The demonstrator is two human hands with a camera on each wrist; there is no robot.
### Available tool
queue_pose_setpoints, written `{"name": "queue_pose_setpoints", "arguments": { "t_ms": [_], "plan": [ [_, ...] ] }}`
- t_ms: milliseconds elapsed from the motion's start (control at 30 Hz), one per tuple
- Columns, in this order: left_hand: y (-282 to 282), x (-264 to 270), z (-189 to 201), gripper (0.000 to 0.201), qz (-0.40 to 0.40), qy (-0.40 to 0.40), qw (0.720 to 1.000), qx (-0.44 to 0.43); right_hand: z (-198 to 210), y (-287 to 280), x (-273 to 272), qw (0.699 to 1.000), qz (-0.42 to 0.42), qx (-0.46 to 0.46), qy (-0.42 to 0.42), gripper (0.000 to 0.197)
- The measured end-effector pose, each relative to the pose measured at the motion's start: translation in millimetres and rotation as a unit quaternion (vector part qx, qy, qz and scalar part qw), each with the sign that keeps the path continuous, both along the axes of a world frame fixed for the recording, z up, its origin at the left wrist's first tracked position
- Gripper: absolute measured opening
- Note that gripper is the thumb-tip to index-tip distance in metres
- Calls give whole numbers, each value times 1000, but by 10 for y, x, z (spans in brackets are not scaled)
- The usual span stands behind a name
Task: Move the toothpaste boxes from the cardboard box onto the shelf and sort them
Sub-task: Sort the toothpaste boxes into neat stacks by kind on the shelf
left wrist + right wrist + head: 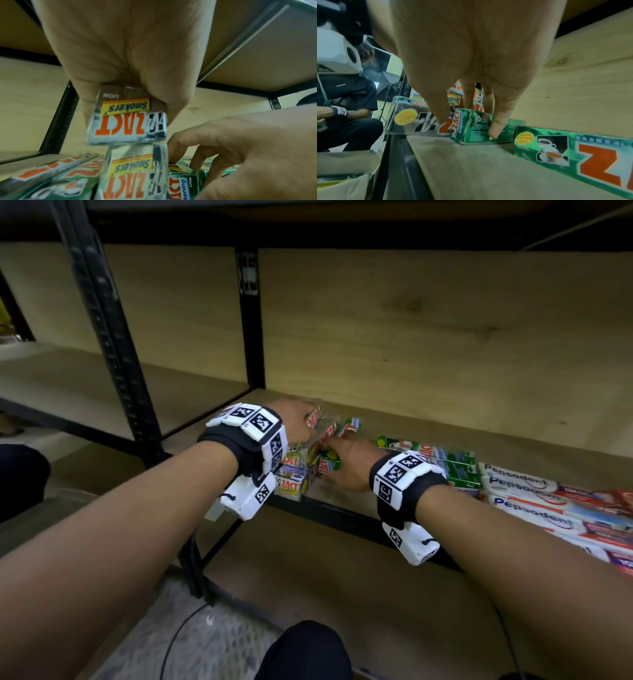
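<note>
The left hand (130,54) grips a silver Smokers box (126,121) above its matching stack (135,175); at three o'clock the right hand (471,54) clasps a green Whitening box (471,135), probably keeping kinds apart.

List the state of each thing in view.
left hand, grips Smokers box
Smokers box, held over silver ZACT stack
silver ZACT stack, on shelf
right hand, pinches Whitening box
Whitening box, lying on shelf
Pepsodent boxes, lying flat, side by side

On the shelf (445,426), Zact Smokers boxes (290,487) are stacked at the left, Zact Whitening boxes (460,470) lie to their right, and Pepsodent boxes (527,501) farthest right.
</note>
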State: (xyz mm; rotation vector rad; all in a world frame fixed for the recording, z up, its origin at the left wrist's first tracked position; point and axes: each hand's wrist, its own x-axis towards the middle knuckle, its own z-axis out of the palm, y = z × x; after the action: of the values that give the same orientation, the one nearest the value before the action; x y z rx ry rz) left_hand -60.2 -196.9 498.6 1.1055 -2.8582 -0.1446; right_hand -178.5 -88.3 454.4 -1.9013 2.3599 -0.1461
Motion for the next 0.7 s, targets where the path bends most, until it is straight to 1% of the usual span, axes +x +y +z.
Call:
{"name": "queue_pose_setpoints", "arguments": {
  "t_ms": [167, 267, 367, 467, 567, 633, 700],
  "plan": [
    [57, -43, -19, 55, 7, -21, 1000, -5, -66, 21, -9, 999, 14, -43, 6, 42],
    [80, -26, -25, 55, 0, -22, 1000, -13, -46, 93, -11, 998, 34, -54, 12, 34],
    [112, -12, -17, 54, -3, -39, 999, -21, -11, 215, -10, 997, 44, -61, 2, 27],
    [168, -9, 4, 54, -7, -43, 999, -24, 26, 342, -1, 998, 42, -54, -10, 18],
    [228, 1, 30, 54, -2, -40, 999, -26, 55, 504, -29, 997, 44, -50, -38, 15],
    [256, -11, 41, 53, 3, -58, 997, -43, 86, 653, -79, 997, 46, -41, -55, 11],
    [324, -29, 55, 48, 0, -85, 994, -65, 130, 817, -139, 996, 52, -31, -72, 8]
  ]
}}
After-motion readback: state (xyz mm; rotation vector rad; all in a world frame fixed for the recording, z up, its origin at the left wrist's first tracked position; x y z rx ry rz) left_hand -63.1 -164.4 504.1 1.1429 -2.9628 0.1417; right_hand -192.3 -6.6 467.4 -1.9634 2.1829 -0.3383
